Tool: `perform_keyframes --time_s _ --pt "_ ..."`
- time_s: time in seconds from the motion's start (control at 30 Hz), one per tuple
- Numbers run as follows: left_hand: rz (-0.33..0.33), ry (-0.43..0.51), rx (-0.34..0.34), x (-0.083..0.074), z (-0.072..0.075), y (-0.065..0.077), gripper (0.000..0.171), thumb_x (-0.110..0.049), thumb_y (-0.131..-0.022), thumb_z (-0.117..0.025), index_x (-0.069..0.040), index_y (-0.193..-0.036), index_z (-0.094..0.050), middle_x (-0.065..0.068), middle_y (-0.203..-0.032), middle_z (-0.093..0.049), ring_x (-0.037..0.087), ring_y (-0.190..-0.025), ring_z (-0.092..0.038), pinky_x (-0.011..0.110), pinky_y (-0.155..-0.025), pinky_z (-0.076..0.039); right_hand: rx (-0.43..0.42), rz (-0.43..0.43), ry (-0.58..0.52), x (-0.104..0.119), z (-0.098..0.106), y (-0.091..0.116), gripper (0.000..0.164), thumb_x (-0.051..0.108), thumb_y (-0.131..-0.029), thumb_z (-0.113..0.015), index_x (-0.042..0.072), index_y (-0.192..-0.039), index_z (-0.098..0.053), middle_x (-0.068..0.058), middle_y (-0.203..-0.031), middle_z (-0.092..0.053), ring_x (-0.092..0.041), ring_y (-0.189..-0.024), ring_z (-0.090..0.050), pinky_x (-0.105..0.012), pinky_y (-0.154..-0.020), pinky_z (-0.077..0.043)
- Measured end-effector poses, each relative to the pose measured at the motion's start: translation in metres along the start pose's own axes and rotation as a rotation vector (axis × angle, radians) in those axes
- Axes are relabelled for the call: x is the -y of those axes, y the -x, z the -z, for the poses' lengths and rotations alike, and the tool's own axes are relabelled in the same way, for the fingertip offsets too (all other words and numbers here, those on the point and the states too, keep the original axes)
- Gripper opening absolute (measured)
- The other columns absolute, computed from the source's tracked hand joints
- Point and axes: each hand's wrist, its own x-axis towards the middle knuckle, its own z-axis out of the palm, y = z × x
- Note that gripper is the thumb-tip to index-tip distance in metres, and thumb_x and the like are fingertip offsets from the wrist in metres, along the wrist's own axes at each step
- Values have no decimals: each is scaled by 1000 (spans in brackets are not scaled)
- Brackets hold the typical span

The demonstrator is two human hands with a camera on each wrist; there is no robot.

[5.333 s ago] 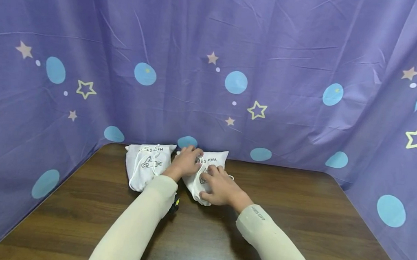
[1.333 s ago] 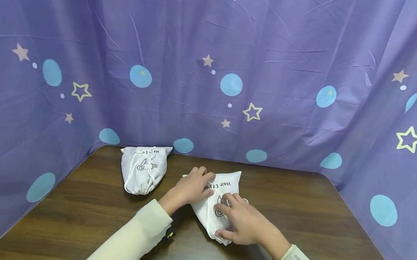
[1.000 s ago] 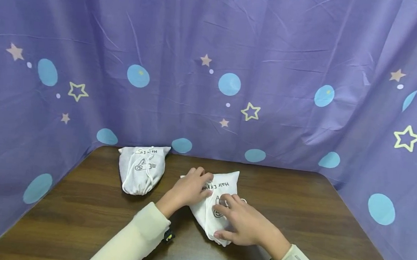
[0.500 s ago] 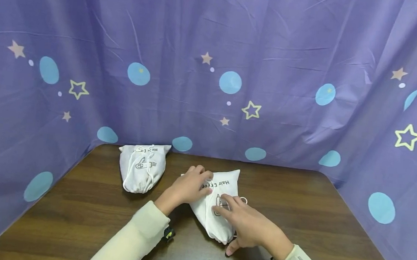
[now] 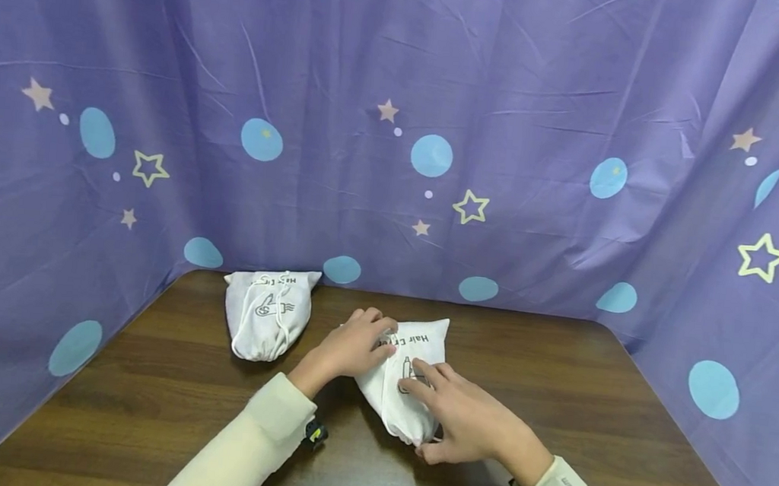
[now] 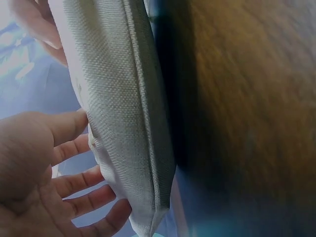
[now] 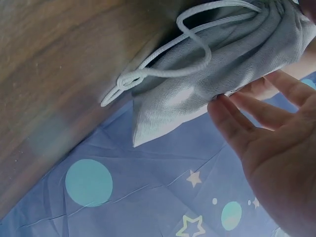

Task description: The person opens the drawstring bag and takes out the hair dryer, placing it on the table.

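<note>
A white drawstring bag (image 5: 384, 395) printed "Hair Dryer" lies near the middle of the wooden table, its gathered end toward me. My left hand (image 5: 354, 345) rests on its far left part; thumb and fingertips touch the cloth in the left wrist view, spread and fairly straight. Over the near right side lies my right hand (image 5: 468, 413), fingers on the printed face, thumb beside the gathered end. Its fingertips touch the bag's upper face in the right wrist view, where a looped white cord (image 7: 195, 74) hangs off the side. The bag's contents are hidden.
A second, similar drawstring bag (image 5: 266, 332) lies at the table's back left. The brown wooden table (image 5: 557, 378) reaches back to a purple curtain (image 5: 528, 231) with stars and blue dots, which also closes off both sides.
Over several seconds the bag has come toward me and right, away from the other bag, with both hands on it. Lately my right thumb has shifted from the table to the gathered end.
</note>
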Motion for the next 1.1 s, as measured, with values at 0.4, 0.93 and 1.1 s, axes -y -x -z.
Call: perform_keyframes --time_s 0.4,0.93,1.1 --pt "-71 95 -17 9 6 -3 32 -16 -104 -55 -6 -133 -62 15 -129 -57 36 -120 -50 50 -102 -45 -201 94 -37 -10 7 -5 70 50 -83 -76 11 -136 -54 2 -131 -57 -14 -116 -54 -34 -97 -50" --pt "-240 124 -55 -17 42 4 13 -7 -101 -56 -7 -104 -69 7 -110 -61 28 -105 -54 43 -94 -44 -301 32 -44 -12 10 -10 54 42 -102 -58 5 -140 -54 -4 -135 -59 -18 -119 -57 -37 -98 -50" --pt "-276 141 -29 -31 56 11 10 -10 -102 -58 -8 -106 -67 4 -110 -61 25 -106 -57 42 -94 -46 -308 15 -46 -13 11 -12 53 41 -104 -55 4 -142 -53 -4 -135 -59 -18 -120 -56 -38 -98 -50"
